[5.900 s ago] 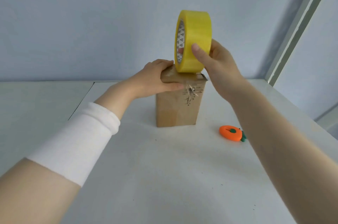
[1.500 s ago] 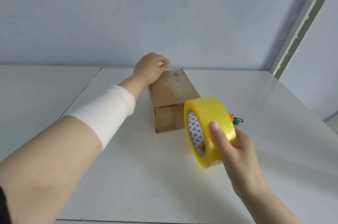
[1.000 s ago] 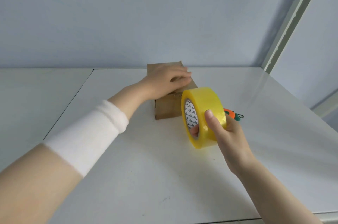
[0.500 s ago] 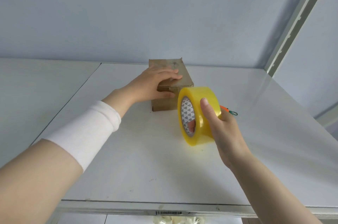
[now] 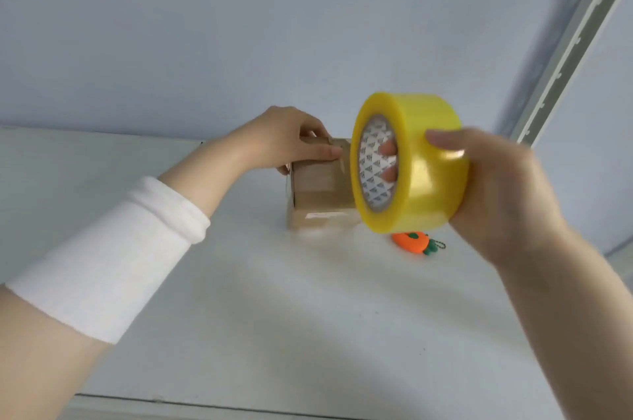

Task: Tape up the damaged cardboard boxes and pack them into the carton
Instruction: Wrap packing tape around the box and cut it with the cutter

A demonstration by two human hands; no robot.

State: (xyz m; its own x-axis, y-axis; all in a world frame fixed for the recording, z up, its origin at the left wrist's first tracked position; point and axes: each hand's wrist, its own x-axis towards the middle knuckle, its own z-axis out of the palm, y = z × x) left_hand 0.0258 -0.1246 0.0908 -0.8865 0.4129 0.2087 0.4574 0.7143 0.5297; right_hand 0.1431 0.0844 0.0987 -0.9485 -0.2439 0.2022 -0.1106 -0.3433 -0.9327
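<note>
A small brown cardboard box point(image 5: 318, 193) stands on the white table point(image 5: 308, 316) near the back wall. My left hand point(image 5: 284, 138) grips its top edge, fingers curled over the top and thumb at the side. My right hand point(image 5: 496, 200) holds a large yellow roll of packing tape point(image 5: 421, 166) raised just right of the box, thumb on the outer rim and fingers inside the core. A clear strip of tape seems to run from the roll to the box top. The roll hides the box's right edge.
An orange carrot-shaped cutter point(image 5: 412, 243) with a green tip and chain lies on the table below the roll, right of the box. A grey metal upright point(image 5: 568, 42) slants up at the right. The table's front edge point(image 5: 205, 406) is near me.
My right hand has lifted the tape roll up and to the right, beside the box top. The box now stands taller, and my left hand has moved from lying on it to gripping its top edge.
</note>
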